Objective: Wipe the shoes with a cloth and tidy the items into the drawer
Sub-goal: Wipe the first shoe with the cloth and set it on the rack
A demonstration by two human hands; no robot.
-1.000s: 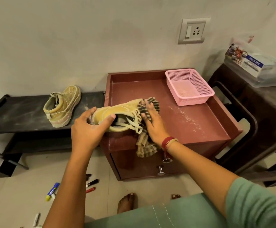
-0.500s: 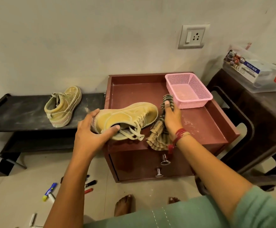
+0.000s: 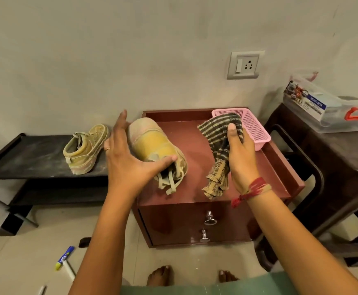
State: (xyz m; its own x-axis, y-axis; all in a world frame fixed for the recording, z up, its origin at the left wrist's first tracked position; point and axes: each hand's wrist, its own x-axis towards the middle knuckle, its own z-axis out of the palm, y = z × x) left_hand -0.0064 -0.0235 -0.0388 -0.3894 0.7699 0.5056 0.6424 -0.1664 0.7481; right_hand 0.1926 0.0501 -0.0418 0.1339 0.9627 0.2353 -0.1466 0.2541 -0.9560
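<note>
Yellow suede sneaker (image 3: 156, 150) stands toe-up over the maroon cabinet's surface (image 3: 197, 167), my left hand (image 3: 129, 165) grasping it, thumb hooked in the opening. My right hand (image 3: 241, 154) has its grip clenched on the striped cloth (image 3: 218, 150), beside the pink basket (image 3: 257, 130). Its dusty mate (image 3: 84, 149) sits on the black shelf (image 3: 24, 158).

Two shoes (image 3: 156, 145) (image 3: 84, 149), one cloth (image 3: 218, 154), one pink basket (image 3: 257, 130), two drawer knobs (image 3: 210, 218) (image 3: 204, 236), one storage box (image 3: 327, 109).

We see a red surface (image 3: 233, 179) carrying a pink basket (image 3: 257, 133); a black shelf (image 3: 24, 158) bears a shoe (image 3: 86, 149); pens (image 3: 65, 257) litter the floor (image 3: 24, 262).
</note>
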